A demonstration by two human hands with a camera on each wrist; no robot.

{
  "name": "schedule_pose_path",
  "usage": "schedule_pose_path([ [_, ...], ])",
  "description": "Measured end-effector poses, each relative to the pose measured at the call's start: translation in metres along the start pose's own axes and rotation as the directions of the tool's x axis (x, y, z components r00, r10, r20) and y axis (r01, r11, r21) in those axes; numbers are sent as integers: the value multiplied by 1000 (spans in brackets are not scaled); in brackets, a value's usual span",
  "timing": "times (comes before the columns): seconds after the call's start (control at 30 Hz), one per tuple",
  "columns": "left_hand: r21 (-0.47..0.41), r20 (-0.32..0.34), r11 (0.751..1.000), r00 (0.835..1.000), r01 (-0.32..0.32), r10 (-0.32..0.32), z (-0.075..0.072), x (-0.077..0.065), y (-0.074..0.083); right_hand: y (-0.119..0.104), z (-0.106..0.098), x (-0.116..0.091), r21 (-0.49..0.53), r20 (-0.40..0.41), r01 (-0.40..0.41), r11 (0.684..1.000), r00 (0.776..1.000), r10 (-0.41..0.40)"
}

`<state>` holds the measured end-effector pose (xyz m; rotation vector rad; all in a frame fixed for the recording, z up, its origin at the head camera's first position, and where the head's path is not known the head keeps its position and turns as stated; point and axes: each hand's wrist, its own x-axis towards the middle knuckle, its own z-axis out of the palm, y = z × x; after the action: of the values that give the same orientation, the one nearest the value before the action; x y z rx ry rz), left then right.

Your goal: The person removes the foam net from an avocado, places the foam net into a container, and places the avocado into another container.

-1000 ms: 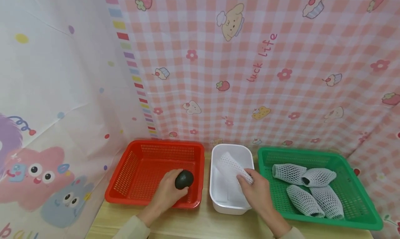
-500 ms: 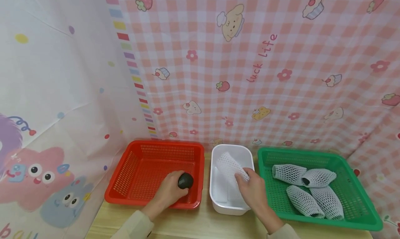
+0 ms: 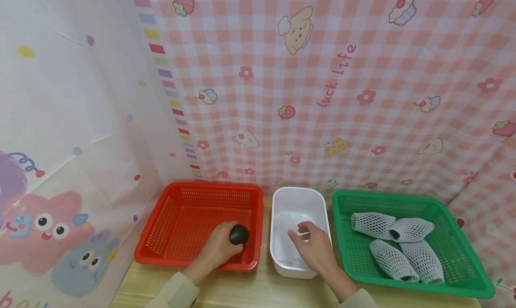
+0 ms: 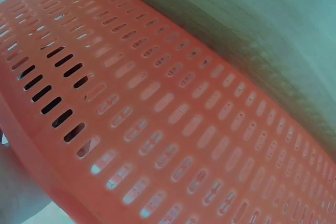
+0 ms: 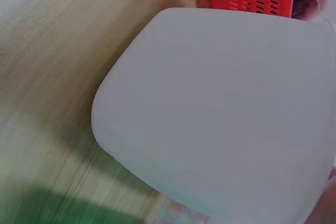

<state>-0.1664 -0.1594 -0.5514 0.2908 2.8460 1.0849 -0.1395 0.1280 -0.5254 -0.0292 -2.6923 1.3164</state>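
Note:
My left hand (image 3: 219,245) grips a dark green avocado (image 3: 239,234) over the right part of the red basket (image 3: 189,227). In the left wrist view the slotted side of the red basket (image 4: 157,103) fills most of the frame, and the avocado shows only as dark patches behind the slots. Over the white bin (image 3: 292,200), my right hand (image 3: 316,247) has its thumb and fingers apart, with nothing seen between them. The right wrist view is mostly the outer wall of the white bin (image 5: 220,108); the right hand is nearly hidden there.
On the right, a green basket (image 3: 463,254) holds several white foam net sleeves (image 3: 393,258) with dark fruit inside. The containers stand side by side on a wooden table (image 3: 246,290). A pink checked cloth (image 3: 262,97) hangs behind them.
My right hand has let go of the white foam net it was holding over the white bin, and its fingers have spread. The left hand with the avocado shifted slightly right, then stayed.

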Motion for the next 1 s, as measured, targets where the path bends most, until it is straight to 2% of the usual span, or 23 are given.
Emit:
schedule_pose_path([
  [0.07,-1,2,1000,1000,5,-5,1,0,-1,0,-1,-2,11,0,27,1000,1000,-27],
  [0.27,-7,30,1000,999,14,-14,2,1,-4,4,-12,-2,29,-95,125,992,988,-122],
  [0.5,-3,46,1000,998,31,-31,4,2,-6,18,-45,-6,-91,-168,135,987,974,-149],
  [0.63,-12,60,999,998,37,-36,5,5,-9,29,-64,-10,-172,-161,136,976,973,-164],
  [0.77,-17,69,998,996,54,-53,5,7,-11,43,-81,-14,-230,-138,170,958,969,-206],
  [1.0,-18,98,998,993,67,-65,5,8,-15,69,-102,-19,-311,-117,221,924,956,-268],
])
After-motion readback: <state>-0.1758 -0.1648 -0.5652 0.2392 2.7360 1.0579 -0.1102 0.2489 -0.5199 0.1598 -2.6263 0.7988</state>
